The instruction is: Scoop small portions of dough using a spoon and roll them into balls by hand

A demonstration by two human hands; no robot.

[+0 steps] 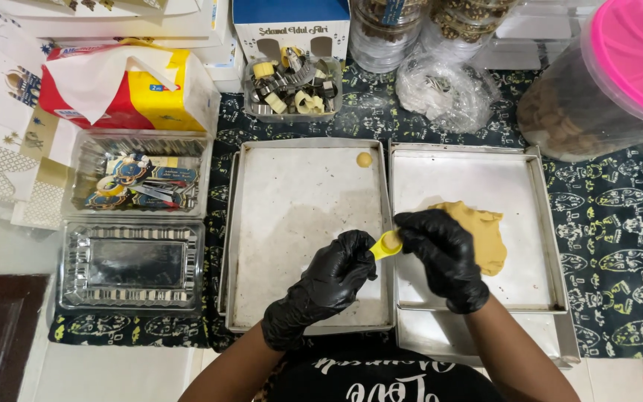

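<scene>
Both of my hands wear black gloves. My left hand point(333, 279) grips a small yellow measuring spoon point(386, 244) over the seam between two metal trays. The fingers of my right hand point(440, 253) press on the spoon's bowl, which is filled with dough. A flattened lump of tan dough point(485, 234) lies on the right tray point(530, 283), just right of my right hand. One small dough ball point(365, 159) sits at the far right corner of the left tray point(292, 208).
A tub of metal cookie cutters point(293, 89) stands behind the left tray. To the left are two clear plastic boxes point(137, 223), and a tissue pack point(124, 85). At the back right sit jars and a pink-lidded container point(612, 74).
</scene>
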